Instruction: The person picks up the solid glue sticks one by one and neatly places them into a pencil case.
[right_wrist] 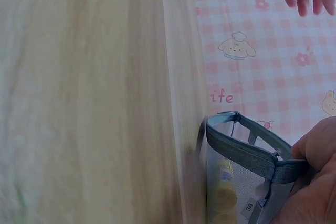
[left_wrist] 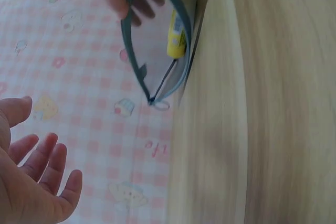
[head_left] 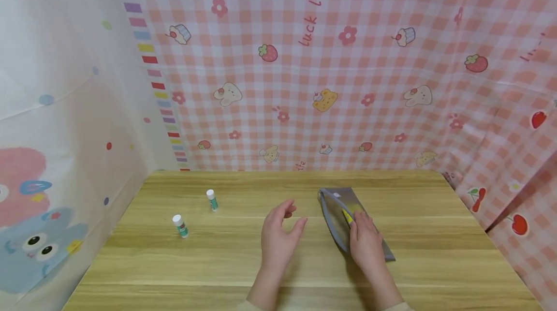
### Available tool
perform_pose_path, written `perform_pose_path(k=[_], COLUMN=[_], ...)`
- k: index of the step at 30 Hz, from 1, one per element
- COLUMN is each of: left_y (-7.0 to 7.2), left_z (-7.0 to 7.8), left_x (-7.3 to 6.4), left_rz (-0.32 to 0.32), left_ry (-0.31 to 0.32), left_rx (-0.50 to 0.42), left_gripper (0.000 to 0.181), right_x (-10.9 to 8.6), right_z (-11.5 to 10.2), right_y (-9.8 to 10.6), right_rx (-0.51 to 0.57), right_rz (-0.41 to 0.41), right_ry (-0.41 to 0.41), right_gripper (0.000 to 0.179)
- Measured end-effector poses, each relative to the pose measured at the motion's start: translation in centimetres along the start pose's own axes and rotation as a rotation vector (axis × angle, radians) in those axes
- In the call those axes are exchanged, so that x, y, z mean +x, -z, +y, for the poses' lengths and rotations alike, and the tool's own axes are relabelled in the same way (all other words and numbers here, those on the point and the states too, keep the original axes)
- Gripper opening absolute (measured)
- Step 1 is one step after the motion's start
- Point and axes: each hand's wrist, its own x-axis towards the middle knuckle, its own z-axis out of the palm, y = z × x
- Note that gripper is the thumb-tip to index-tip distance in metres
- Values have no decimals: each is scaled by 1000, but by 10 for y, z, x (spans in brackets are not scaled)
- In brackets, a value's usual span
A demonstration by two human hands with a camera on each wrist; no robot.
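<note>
A grey zip pouch [head_left: 334, 216] with a see-through mesh side lies slantwise on the right half of the table, its mouth spread apart. My right hand [head_left: 367, 243] grips the edge of the mouth near its front end, as the right wrist view shows up close. Inside the pouch is a yellow stick-shaped item [left_wrist: 177, 38] with a printed label. To the left of the pouch, my left hand [head_left: 277, 236] hovers above the table, thumb and fingers spread apart, holding nothing.
Two small glue sticks with white caps and green labels stand at the left of the wooden table [head_left: 243, 265]: one farther back [head_left: 212, 200], one nearer [head_left: 180, 226]. A pink checked cloth [head_left: 300, 74] hangs behind the table's far edge.
</note>
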Motion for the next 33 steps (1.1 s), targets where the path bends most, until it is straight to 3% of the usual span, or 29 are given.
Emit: perform_pose_path(k=[8, 18, 33], left_y=[21, 45, 76], left_z=[-12, -26, -49], left_x=[2, 5, 4], left_rz=[62, 130, 173], left_ry=[-18, 4, 50], left_rx=[76, 131, 201], left_gripper=[44, 44, 43], right_x=[0, -2, -1], right_z=[-1, 0, 1], right_y=[2, 2, 2], right_rx=[9, 18, 21], right_rz=[-16, -8, -14], right_ry=[-11, -4, -7], right_gripper=[41, 41, 42])
